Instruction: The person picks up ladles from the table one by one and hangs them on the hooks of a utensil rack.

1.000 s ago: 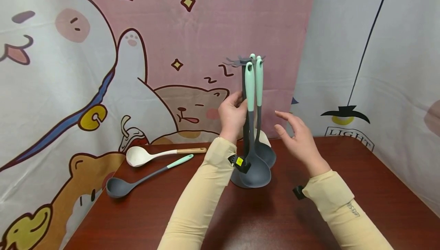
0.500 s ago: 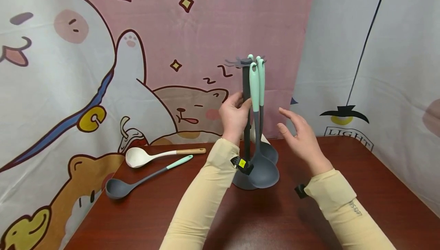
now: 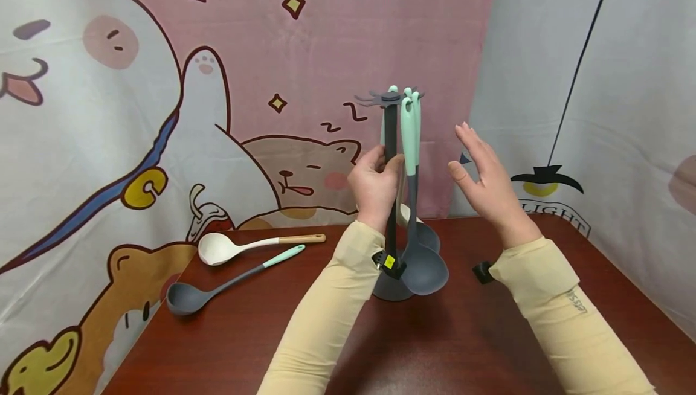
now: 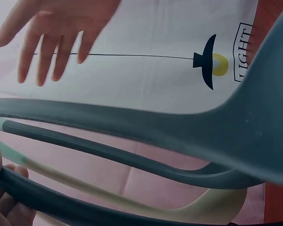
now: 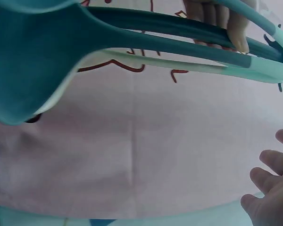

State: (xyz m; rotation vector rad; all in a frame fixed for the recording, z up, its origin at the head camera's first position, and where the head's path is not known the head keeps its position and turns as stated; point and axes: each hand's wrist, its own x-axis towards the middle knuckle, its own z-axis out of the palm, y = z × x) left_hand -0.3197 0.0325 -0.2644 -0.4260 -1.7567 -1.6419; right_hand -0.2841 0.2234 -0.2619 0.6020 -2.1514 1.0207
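My left hand [image 3: 375,186] grips the dark pole [image 3: 390,126] of an upright utensil stand, thumb in front. Its round grey base [image 3: 393,291] is on the table. From the hooked top [image 3: 390,98] hang several utensils with mint handles. The nearest is a grey ladle [image 3: 425,271], right of the pole. Behind it are another grey utensil [image 3: 431,236] and a cream one [image 3: 404,214], both partly hidden. In the left wrist view, fingers [image 4: 21,214] curl round the pole. My right hand [image 3: 486,186] is raised to the right of the ladles, fingers extended, holding nothing.
On the left of the brown table [image 3: 261,340] lie a white ladle [image 3: 216,249] with a wooden handle and a grey ladle [image 3: 187,297] with a mint handle. A printed cartoon cloth [image 3: 304,51] hangs behind the table.
The stand has turned in my left hand, and the front ladle has swung to the right, uncovering more of the pole. My right hand has moved up and to the right.
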